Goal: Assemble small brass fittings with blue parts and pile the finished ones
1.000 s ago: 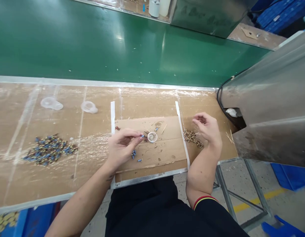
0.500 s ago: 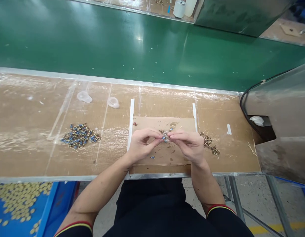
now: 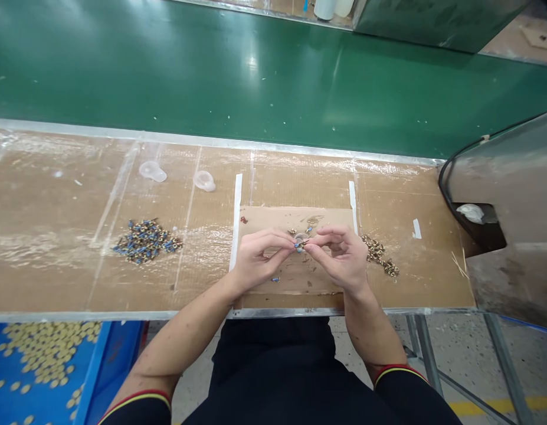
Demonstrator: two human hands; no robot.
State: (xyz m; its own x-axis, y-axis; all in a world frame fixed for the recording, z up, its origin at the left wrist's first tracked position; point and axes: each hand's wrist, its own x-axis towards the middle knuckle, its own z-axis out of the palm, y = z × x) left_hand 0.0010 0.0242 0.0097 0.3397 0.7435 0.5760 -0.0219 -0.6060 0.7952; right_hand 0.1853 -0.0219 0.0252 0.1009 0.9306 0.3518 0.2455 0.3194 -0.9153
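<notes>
My left hand (image 3: 259,255) pinches a small blue and brass piece (image 3: 298,245) over the cardboard sheet (image 3: 308,286). From the other side, the thumb and a fingertip of my right hand (image 3: 344,257) meet at the same piece; its other fingers are curled and raised. A small clear round dish shows just behind the fingertips, partly hidden. A loose blue piece (image 3: 275,280) lies below my left hand. Farther left is a heap of blue and brass pieces (image 3: 144,242), and right of my right hand is a pile of brass pieces (image 3: 380,255).
Two clear plastic cups (image 3: 153,171) (image 3: 205,181) stand at the back left. White tape strips (image 3: 236,221) flank the sheet. Beyond the table edge runs a green belt (image 3: 255,82). A metal housing (image 3: 512,177) with a black cable is at right; a blue tray (image 3: 94,366) of yellow discs is lower left.
The fingers of my right hand have spread and lifted somewhat, while its thumb stays at the piece. My left hand keeps its pinch. The camera view has shifted slightly.
</notes>
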